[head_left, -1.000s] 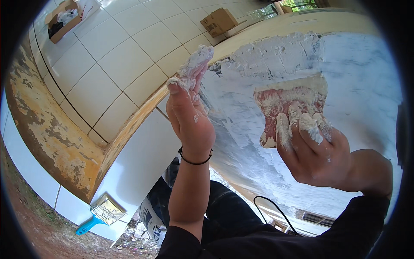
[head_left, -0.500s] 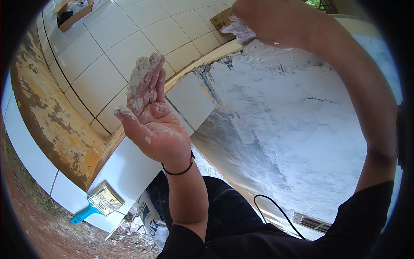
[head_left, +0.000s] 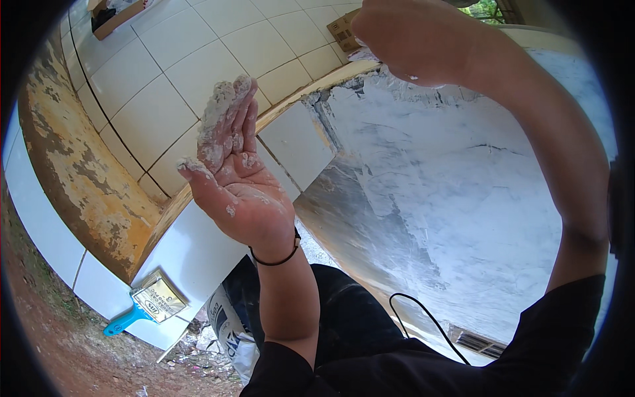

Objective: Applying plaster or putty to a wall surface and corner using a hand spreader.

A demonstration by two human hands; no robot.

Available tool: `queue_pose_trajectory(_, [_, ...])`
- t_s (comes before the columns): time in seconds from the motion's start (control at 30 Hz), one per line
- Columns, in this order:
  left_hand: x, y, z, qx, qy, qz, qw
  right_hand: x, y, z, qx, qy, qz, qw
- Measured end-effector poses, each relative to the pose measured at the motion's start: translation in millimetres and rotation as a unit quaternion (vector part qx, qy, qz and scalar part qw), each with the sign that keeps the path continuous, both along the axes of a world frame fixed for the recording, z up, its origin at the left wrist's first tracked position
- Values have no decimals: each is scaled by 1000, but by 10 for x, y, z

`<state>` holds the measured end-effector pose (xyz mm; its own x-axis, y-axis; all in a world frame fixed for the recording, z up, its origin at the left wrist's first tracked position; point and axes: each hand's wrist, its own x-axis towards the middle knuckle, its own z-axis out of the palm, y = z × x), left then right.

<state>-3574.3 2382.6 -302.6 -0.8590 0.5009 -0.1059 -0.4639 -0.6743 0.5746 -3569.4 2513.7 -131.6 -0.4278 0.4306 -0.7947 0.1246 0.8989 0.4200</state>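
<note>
My left hand is held up with the palm showing and its fingers stretched out. Thick pale grey paste coats its fingertips and thumb, with smears across the palm; a black band circles the wrist. At the top, my right hand is bent over the upper edge of a wall coated in streaky white and grey. The back of that hand faces me and hides most of its fingers. A whitish lump shows beside it; whether this is coated fingers or something held, I cannot make out.
A blue-handled paintbrush lies on the white tiled ledge at lower left. Near my legs stands a printed white sack. Cardboard boxes sit on the tiled floor beyond a peeling yellow wall edge.
My right hand has turned and shifted slightly left, so its paste-covered part is now mostly hidden. My left hand stays nearly still, palm up. The view has tilted slightly.
</note>
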Motion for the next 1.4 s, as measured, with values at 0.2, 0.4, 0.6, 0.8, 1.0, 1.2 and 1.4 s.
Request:
queue_pose_trajectory(0.2, [-16, 33, -6, -6, 3, 0, 1000, 403, -239, -249, 121, 79, 149, 978])
queue_pose_trajectory(0.4, [-64, 70, 28, -7, -8, 0, 1000, 771, -418, -327, 184, 28, 233, 955])
queue_pose_trajectory(0.6, [-129, 94, 59, 34, 17, -4, 999, 1003, -533, -299, 167, 111, 276, 940])
queue_pose_trajectory(0.8, [-113, 84, 80, 17, 10, -14, 1000, 1204, -749, -188, 156, 121, 291, 936])
queue_pose_trajectory(1.0, [-97, 73, 105, 26, 3, -27, 999, 1049, -1039, 116, 98, 128, 189, 969])
queue_pose_trajectory(1.2, [-72, 126, 211, 33, -4, -22, 999, 504, -796, 478, 111, 293, 226, 922])
queue_pose_trajectory(1.4, [-43, 175, 296, 25, 45, 12, 999, 370, -209, -138, 102, 176, 185, 961])
